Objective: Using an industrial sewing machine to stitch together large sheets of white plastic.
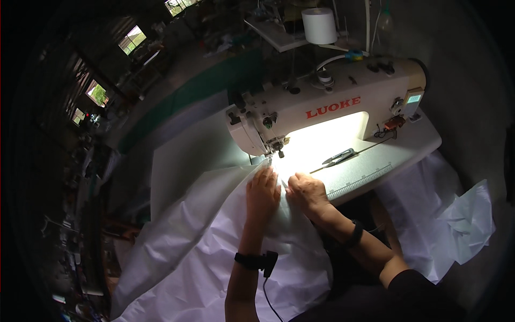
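A large sheet of thin white fabric point(204, 252) drapes from the sewing machine point(343, 91) down over my lap. My left hand point(263, 188) lies flat on it just in front of the needle area point(272, 151), fingers stretched toward the presser foot. Just to its right, my right hand point(307, 192) is closed, its curled fingers pinching the fabric near its edge; the fingertips are partly hidden and washed out by the lamp. Thread snips point(339, 156) rest on the machine bed beyond my right hand, under the arm.
A white thread cone point(319, 26) stands behind the machine. More white fabric point(429, 214) hangs at the right, below the table edge. A small lit display point(413, 99) sits at the machine's right end. A ruler scale point(359, 181) runs along the bed's front edge.
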Demonstrator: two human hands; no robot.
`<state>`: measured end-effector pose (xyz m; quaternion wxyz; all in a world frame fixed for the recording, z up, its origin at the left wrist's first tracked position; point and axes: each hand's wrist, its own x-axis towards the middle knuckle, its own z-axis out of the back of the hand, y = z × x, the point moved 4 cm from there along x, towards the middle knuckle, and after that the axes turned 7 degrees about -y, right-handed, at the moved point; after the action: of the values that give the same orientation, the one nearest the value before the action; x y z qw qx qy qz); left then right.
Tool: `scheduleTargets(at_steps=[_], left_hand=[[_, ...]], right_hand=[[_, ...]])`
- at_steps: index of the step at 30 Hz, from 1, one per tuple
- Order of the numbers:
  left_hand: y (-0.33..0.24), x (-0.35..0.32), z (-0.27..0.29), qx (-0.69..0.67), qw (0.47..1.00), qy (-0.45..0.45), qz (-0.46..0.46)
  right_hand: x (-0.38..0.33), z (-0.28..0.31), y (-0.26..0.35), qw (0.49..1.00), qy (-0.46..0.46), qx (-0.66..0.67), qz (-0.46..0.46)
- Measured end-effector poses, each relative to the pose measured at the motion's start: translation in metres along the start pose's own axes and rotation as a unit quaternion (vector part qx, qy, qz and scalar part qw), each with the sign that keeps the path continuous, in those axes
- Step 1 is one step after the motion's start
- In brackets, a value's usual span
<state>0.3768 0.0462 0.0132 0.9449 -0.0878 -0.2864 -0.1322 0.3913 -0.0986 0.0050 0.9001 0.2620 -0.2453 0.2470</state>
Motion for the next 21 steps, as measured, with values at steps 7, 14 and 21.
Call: scheduleTargets(at_steps=[7, 14, 21], left_hand=[[0.002, 0.006, 0.003, -0.007, 0.999, 0.017, 0.042], [0.008, 0.003, -0.004, -0.029, 0.999, 0.005, 0.029], [0.010, -0.002, 0.006, -0.039, 0.999, 0.027, 0.016]], right_hand=[[0.011, -0.008, 0.006, 0.990, 0.056, 0.090, -0.094], [0.010, -0.025, 0.012, 0.994, 0.095, -0.038, 0.043], [0.042, -0.010, -0.003, 0.995, 0.064, 0.063, 0.047]])
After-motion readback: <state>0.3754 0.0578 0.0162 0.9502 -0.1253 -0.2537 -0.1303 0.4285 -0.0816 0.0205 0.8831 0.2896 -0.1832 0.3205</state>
